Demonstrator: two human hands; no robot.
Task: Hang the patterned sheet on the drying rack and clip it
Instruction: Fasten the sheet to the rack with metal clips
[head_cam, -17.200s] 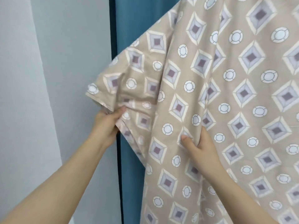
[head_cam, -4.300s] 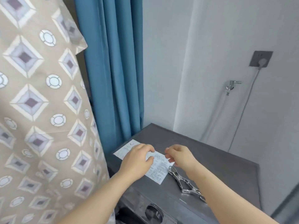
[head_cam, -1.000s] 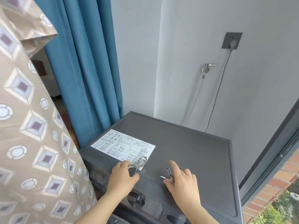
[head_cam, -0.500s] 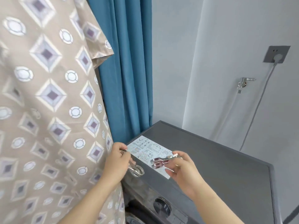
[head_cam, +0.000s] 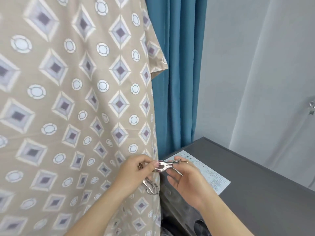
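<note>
Nearest, at the sheet's right edge, the left hand (head_cam: 134,174) is curled around a lower clip (head_cam: 150,187), a metal one that dangles below its palm against the cloth. Its fingertips also touch the end of an upper clip (head_cam: 164,166). The right hand (head_cam: 185,183), just right of that edge, pinches the upper clip's other end under its thumb, the remaining fingers loosely spread. The sheet (head_cam: 76,99) hangs straight down, beige with diamonds and rings, filling the left side. Right of it stands a grey machine (head_cam: 255,193) with a printed label (head_cam: 211,176) on top. Behind the sheet's edge hangs a blue curtain (head_cam: 180,74), then a pale wall (head_cam: 255,48).
</note>
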